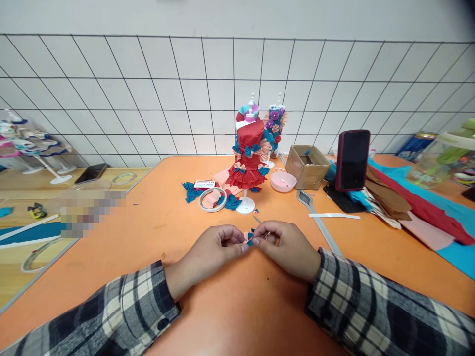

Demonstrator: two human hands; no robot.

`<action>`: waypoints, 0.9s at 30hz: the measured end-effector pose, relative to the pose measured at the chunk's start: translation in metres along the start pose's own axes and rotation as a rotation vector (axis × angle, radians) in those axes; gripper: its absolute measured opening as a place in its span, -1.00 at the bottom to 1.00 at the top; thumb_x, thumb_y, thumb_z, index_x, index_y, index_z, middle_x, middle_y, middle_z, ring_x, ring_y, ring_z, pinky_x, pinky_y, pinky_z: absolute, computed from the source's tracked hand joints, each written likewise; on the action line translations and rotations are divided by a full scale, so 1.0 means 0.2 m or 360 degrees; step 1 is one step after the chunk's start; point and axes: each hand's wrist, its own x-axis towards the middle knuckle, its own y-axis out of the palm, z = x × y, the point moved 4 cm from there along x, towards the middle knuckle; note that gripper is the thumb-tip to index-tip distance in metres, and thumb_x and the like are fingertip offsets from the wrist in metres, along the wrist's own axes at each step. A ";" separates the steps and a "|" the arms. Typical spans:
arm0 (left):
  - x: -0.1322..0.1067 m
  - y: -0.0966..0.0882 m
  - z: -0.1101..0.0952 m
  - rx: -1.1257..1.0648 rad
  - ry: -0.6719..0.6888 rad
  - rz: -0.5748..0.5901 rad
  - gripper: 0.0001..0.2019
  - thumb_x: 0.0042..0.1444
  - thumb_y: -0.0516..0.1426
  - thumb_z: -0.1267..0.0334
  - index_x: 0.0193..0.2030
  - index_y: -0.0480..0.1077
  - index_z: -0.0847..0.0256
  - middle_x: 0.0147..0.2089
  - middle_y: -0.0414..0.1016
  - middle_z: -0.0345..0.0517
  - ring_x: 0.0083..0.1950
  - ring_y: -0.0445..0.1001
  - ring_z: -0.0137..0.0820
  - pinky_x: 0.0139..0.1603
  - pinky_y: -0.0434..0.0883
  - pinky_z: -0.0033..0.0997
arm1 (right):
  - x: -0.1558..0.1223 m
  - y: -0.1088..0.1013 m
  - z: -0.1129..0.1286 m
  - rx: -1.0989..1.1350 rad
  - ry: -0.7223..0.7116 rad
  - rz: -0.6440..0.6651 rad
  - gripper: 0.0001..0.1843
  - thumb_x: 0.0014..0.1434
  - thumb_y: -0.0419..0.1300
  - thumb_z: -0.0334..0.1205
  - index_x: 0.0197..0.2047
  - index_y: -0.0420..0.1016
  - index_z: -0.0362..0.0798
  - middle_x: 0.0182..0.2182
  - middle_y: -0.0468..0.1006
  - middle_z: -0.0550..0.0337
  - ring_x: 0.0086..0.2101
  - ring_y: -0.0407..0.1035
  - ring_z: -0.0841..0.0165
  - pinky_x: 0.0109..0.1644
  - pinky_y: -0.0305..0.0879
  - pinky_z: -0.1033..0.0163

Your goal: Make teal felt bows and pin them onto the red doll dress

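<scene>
Between my two hands is a small crepe paper bow [250, 238] in pink and blue, held just above the orange table. My left hand [217, 244] pinches its pink side between thumb and fingers. With thumb and forefinger, my right hand [285, 245] pinches the blue side; a thin metal point, perhaps scissors or tweezers, shows just beyond these fingers, and what the palm holds is partly hidden. Straight ahead stands a miniature dress form [249, 148] in a red paper dress trimmed with blue and pink bows. A roll of tape [213, 200] lies left of its white base.
Behind it stands a second dress form [275, 123]. To the right are a pink bowl [283, 181], a cardboard box [307, 167], an upright phone [353, 159] and coloured paper sheets [426, 207]. Blue paper scraps [191, 192] and a small box [205, 185] lie left.
</scene>
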 end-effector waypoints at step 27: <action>0.00 0.00 0.00 0.0001 0.0106 -0.0055 -0.77 -0.06 0.25 0.15 -0.38 0.41 0.28 -0.36 0.47 -0.14 -0.33 0.39 -0.41 -0.25 0.33 -0.42 | 0.00 0.05 -0.03 0.0604 0.0358 0.0191 -0.72 0.01 0.23 -0.02 -0.40 0.39 -0.08 -0.65 0.22 0.37 -0.67 0.06 0.55 -0.67 0.06 0.44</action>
